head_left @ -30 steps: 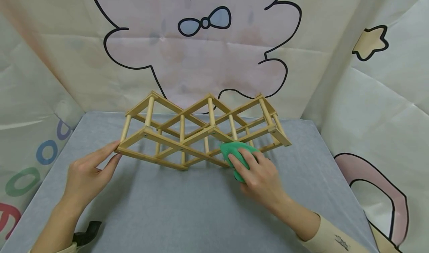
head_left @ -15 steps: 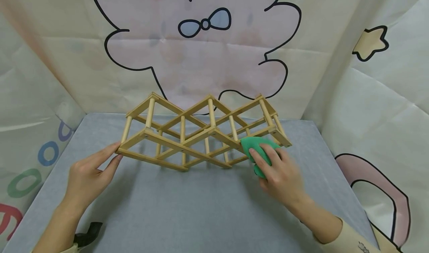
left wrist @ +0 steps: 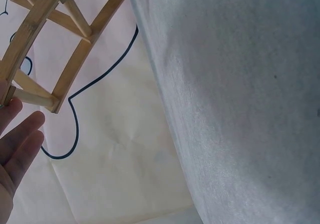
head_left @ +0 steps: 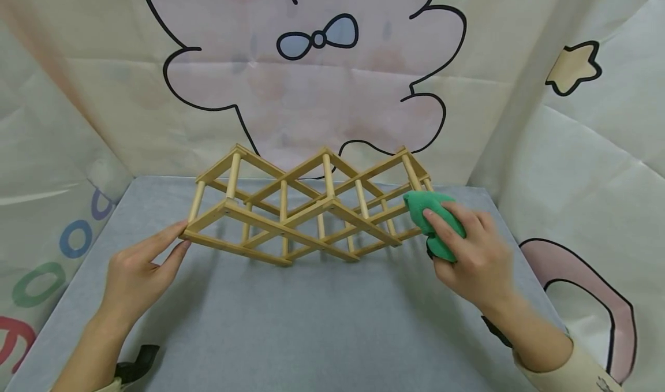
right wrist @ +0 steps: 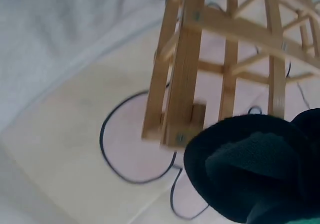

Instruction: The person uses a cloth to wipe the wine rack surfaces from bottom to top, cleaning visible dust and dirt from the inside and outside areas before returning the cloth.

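A folding lattice rack (head_left: 280,228) of light wooden slats and round dowels stands spread out in zigzag across the back half of the table. My left hand (head_left: 140,271) pinches its lower left corner between thumb and index finger. In the left wrist view, other fingers (left wrist: 22,139) of that hand reach loosely beside the rack's end dowel. A bunched green cloth (head_left: 433,219) is gripped in my right hand (head_left: 475,259) at the rack's right end, covering the front corner there. The cloth (right wrist: 250,159) looks dark in the right wrist view, overlapping the slats.
Blue-grey fabric covers the table (head_left: 312,323). Close behind the rack hangs a printed backdrop (head_left: 322,92) with a cartoon figure, and similar sheets flank both sides. A black strap-like piece (head_left: 137,363) shows by my left wrist.
My right hand has slid the green cloth rightward and slightly up, from the rack's right-middle crossing to its right end. The left hand and the rack have stayed in place.
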Action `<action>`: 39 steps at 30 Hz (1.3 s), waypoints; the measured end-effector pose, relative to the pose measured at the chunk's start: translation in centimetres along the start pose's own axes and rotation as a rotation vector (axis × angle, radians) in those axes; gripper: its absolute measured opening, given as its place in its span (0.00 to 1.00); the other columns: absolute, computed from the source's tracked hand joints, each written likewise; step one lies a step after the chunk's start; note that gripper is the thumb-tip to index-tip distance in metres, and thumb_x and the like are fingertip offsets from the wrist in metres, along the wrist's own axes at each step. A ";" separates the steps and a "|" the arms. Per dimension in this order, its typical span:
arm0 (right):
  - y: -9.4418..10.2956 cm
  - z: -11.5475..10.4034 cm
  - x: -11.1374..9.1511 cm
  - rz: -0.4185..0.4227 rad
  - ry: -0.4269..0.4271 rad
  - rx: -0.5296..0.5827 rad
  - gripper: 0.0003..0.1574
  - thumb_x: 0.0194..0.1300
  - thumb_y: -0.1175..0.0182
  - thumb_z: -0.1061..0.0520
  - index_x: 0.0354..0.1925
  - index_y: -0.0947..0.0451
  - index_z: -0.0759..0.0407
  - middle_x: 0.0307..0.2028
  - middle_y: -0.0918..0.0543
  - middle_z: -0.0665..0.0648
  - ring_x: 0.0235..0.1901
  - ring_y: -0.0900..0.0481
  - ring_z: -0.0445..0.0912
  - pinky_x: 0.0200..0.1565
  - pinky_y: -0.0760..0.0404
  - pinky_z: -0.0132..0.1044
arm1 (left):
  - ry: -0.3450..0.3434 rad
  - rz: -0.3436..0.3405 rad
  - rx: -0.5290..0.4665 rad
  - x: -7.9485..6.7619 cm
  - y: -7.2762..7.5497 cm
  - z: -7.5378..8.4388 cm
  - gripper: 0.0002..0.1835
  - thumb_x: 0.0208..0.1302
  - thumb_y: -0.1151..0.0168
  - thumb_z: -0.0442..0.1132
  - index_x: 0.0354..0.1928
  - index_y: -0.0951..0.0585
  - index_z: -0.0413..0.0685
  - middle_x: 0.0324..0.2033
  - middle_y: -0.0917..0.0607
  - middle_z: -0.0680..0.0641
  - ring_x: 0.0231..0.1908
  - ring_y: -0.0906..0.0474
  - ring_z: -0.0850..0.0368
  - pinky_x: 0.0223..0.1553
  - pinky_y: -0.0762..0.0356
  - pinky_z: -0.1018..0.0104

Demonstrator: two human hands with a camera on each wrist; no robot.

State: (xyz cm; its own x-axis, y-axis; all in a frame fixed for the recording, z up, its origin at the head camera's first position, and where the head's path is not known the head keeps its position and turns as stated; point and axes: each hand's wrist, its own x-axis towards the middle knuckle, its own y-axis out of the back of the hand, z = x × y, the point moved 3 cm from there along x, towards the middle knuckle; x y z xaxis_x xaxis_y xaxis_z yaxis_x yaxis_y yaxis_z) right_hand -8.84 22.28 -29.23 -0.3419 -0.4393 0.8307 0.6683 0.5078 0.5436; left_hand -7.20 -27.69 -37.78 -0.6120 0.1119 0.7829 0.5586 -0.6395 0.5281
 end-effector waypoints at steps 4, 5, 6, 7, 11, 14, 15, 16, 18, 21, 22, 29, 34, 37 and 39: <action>0.9 1.9 1.1 0.050 -0.067 0.031 0.26 0.55 0.47 0.60 0.49 0.12 0.62 0.48 0.16 0.71 0.36 0.22 0.72 0.24 0.21 0.70 | 0.001 0.001 0.009 0.0 0.0 0.0 0.29 0.78 0.44 0.60 0.55 0.11 0.43 0.45 0.09 0.41 0.52 0.27 0.87 0.36 0.23 0.87; 0.9 2.5 1.4 0.069 -0.087 0.044 0.25 0.54 0.46 0.61 0.48 0.12 0.63 0.47 0.16 0.71 0.37 0.22 0.72 0.28 0.21 0.71 | 0.000 0.002 0.011 0.0 0.0 0.0 0.29 0.78 0.44 0.60 0.55 0.11 0.43 0.45 0.09 0.42 0.52 0.28 0.87 0.35 0.22 0.86; 0.9 3.2 1.6 0.083 -0.106 0.055 0.25 0.53 0.45 0.63 0.48 0.12 0.64 0.47 0.16 0.72 0.38 0.22 0.73 0.31 0.22 0.71 | -0.001 0.002 0.012 0.0 0.0 0.0 0.29 0.78 0.44 0.60 0.55 0.11 0.43 0.45 0.09 0.41 0.52 0.28 0.87 0.33 0.22 0.84; 0.9 3.9 1.8 0.085 -0.124 0.065 0.25 0.52 0.44 0.65 0.48 0.12 0.64 0.47 0.16 0.73 0.39 0.22 0.73 0.33 0.22 0.71 | -0.001 0.002 0.013 0.0 0.0 0.0 0.29 0.78 0.44 0.60 0.55 0.11 0.43 0.44 0.09 0.41 0.52 0.28 0.87 0.31 0.21 0.83; 0.2 7.0 2.0 0.084 -0.177 0.068 0.24 0.51 0.41 0.68 0.47 0.12 0.66 0.47 0.16 0.73 0.43 0.22 0.73 0.36 0.23 0.71 | -0.004 0.004 0.011 0.0 0.0 0.0 0.29 0.78 0.44 0.60 0.55 0.11 0.42 0.44 0.09 0.41 0.53 0.28 0.87 0.27 0.20 0.80; -0.5 9.0 2.0 0.056 -0.173 0.058 0.24 0.52 0.41 0.66 0.48 0.11 0.64 0.49 0.16 0.72 0.44 0.21 0.73 0.37 0.23 0.70 | 0.001 0.001 0.012 0.0 0.0 0.0 0.29 0.78 0.45 0.60 0.55 0.11 0.43 0.45 0.09 0.41 0.53 0.27 0.87 0.32 0.22 0.85; -0.7 9.5 1.9 0.045 -0.161 0.060 0.24 0.52 0.41 0.66 0.48 0.11 0.64 0.49 0.15 0.71 0.44 0.21 0.73 0.38 0.23 0.70 | 0.002 0.001 0.012 0.0 0.0 0.0 0.29 0.78 0.45 0.60 0.55 0.11 0.43 0.45 0.09 0.41 0.53 0.27 0.87 0.33 0.22 0.85; -1.0 10.0 1.9 0.025 -0.143 0.059 0.25 0.53 0.42 0.65 0.49 0.11 0.63 0.50 0.16 0.72 0.44 0.22 0.73 0.38 0.23 0.70 | 0.003 0.001 0.013 0.0 0.0 0.0 0.29 0.78 0.45 0.61 0.55 0.11 0.43 0.45 0.09 0.41 0.53 0.28 0.87 0.34 0.22 0.85; -1.5 10.7 1.9 -0.015 -0.102 0.057 0.27 0.53 0.43 0.63 0.51 0.12 0.62 0.51 0.16 0.72 0.44 0.22 0.73 0.40 0.23 0.70 | 0.004 0.000 0.010 0.0 0.1 0.0 0.29 0.78 0.45 0.61 0.55 0.11 0.43 0.45 0.09 0.41 0.52 0.28 0.88 0.30 0.21 0.84; -2.3 11.5 1.8 -0.091 -0.019 0.033 0.28 0.56 0.44 0.61 0.54 0.13 0.62 0.52 0.17 0.73 0.43 0.22 0.73 0.38 0.21 0.68 | 0.007 -0.005 0.007 0.1 0.1 0.1 0.29 0.78 0.45 0.61 0.55 0.11 0.43 0.45 0.09 0.41 0.51 0.28 0.88 0.23 0.21 0.79; -2.6 11.7 1.8 -0.116 0.012 0.024 0.29 0.57 0.45 0.60 0.55 0.13 0.62 0.52 0.17 0.73 0.42 0.22 0.73 0.36 0.21 0.68 | 0.009 -0.007 0.007 0.1 0.1 0.1 0.29 0.78 0.45 0.61 0.55 0.11 0.43 0.45 0.09 0.41 0.50 0.27 0.87 0.22 0.22 0.78; -4.5 12.5 1.5 -0.255 0.139 0.007 0.30 0.57 0.45 0.57 0.57 0.14 0.59 0.53 0.18 0.70 0.37 0.23 0.71 0.27 0.19 0.63 | 0.011 -0.011 0.005 0.1 0.0 0.0 0.29 0.78 0.45 0.61 0.55 0.11 0.43 0.45 0.09 0.42 0.45 0.23 0.84 0.19 0.23 0.78; -5.3 12.6 1.5 -0.302 0.179 0.025 0.33 0.50 0.37 0.61 0.58 0.14 0.58 0.53 0.19 0.70 0.39 0.23 0.70 0.28 0.18 0.62 | 0.000 -0.002 -0.006 0.0 -0.1 0.0 0.29 0.78 0.44 0.60 0.55 0.11 0.43 0.44 0.09 0.41 0.45 0.21 0.83 0.20 0.22 0.78; -5.7 12.7 1.7 -0.298 0.207 0.028 0.34 0.49 0.35 0.62 0.58 0.14 0.58 0.53 0.18 0.70 0.39 0.22 0.70 0.29 0.18 0.62 | -0.001 -0.001 0.012 0.0 0.0 -0.1 0.29 0.78 0.45 0.61 0.54 0.10 0.43 0.44 0.08 0.42 0.38 0.16 0.75 0.21 0.22 0.77; -5.8 12.7 1.8 -0.296 0.220 0.024 0.34 0.49 0.34 0.62 0.58 0.14 0.57 0.52 0.18 0.69 0.38 0.21 0.69 0.29 0.18 0.61 | 0.000 -0.001 0.019 0.1 0.0 -0.1 0.29 0.78 0.45 0.61 0.54 0.10 0.43 0.44 0.08 0.43 0.32 0.14 0.71 0.21 0.22 0.76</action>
State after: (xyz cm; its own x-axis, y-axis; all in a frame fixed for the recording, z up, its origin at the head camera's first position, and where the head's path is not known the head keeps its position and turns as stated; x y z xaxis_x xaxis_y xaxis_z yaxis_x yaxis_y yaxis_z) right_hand -21.77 27.94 -29.36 -0.3660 -0.7173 0.5928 0.5453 0.3509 0.7613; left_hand -7.29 -27.74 -37.77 -0.6127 0.1128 0.7822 0.5681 -0.6252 0.5352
